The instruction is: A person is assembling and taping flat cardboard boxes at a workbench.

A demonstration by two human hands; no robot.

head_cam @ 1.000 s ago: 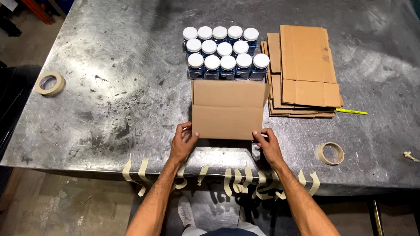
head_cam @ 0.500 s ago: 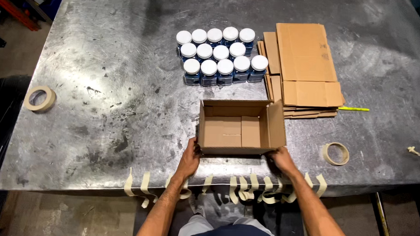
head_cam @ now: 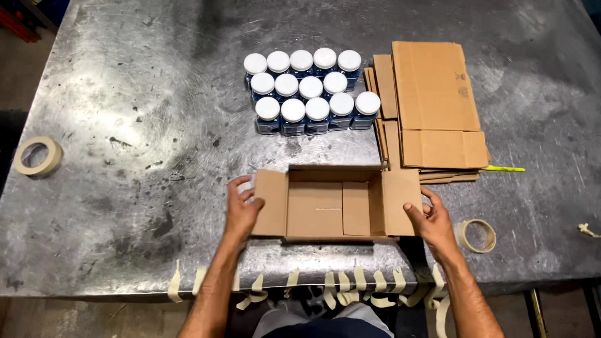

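Note:
An open, empty cardboard box (head_cam: 329, 206) sits upright near the front edge of a metal table (head_cam: 136, 116). Its side flaps are spread outward. My left hand (head_cam: 242, 210) grips the left flap and my right hand (head_cam: 426, 220) grips the right flap. Behind the box stands a block of several blue jars with white lids (head_cam: 310, 89).
A stack of flat cardboard blanks (head_cam: 432, 107) lies at the right of the jars, with a yellow pen (head_cam: 503, 169) beside it. One tape roll (head_cam: 478, 235) rests by my right hand, another (head_cam: 38, 156) at the far left. Several torn tape strips (head_cam: 323, 286) hang off the front edge.
The box was flap-side closed a second ago; it has since been turned upright and opened. Both side flaps are now folded outward under my hands.

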